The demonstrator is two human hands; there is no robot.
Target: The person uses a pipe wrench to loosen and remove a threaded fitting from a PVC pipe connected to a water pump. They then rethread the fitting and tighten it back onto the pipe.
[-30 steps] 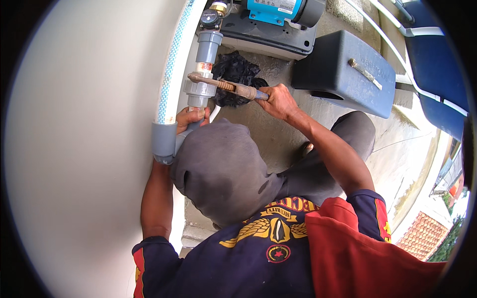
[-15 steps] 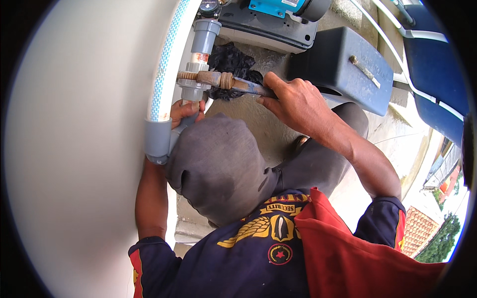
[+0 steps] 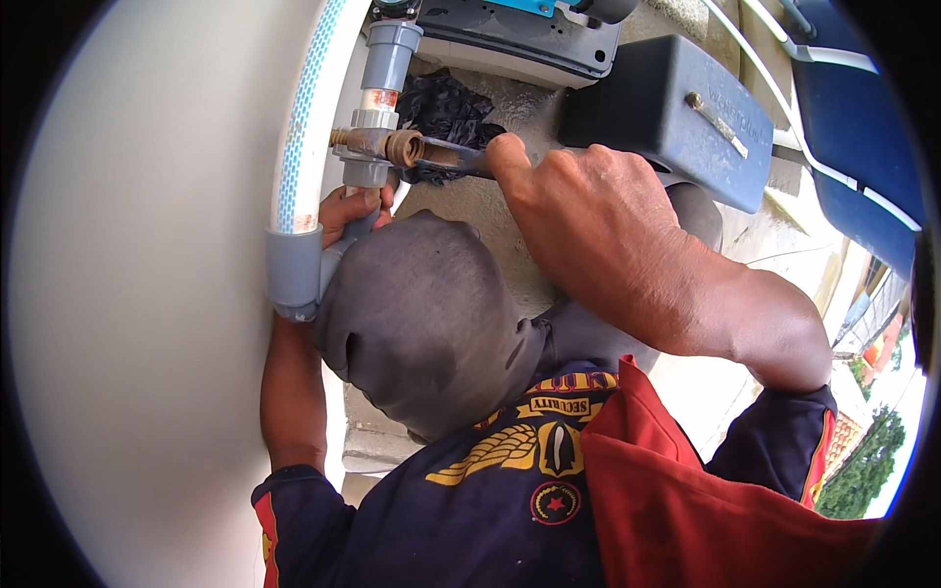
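My right hand (image 3: 598,211) is closed around the handle of a rusty pipe wrench (image 3: 400,147). The wrench lies across a grey pipe union (image 3: 366,172), its toothed jaw shank sticking out on the wall side. Just below that union, my left hand (image 3: 345,210) has its fingers wrapped round the grey pipe (image 3: 365,220), partly hidden behind it and my knee. Above the wrench, the pipe continues through a stained white piece (image 3: 379,99) into a larger grey coupling (image 3: 392,54).
A white pipe with blue marks (image 3: 306,127) runs along the pale wall (image 3: 147,245) into a grey elbow (image 3: 293,269). Behind the wrench is a crumpled black plastic bag (image 3: 446,108). A dark pump base (image 3: 520,44) and a blue-grey cover (image 3: 676,118) stand beyond.
My right hand has lifted toward the camera, with the wrist and elbow turned. The wrench has rolled so its adjusting nut faces up more. My left hand stays on the pipe; the view shifts slightly.
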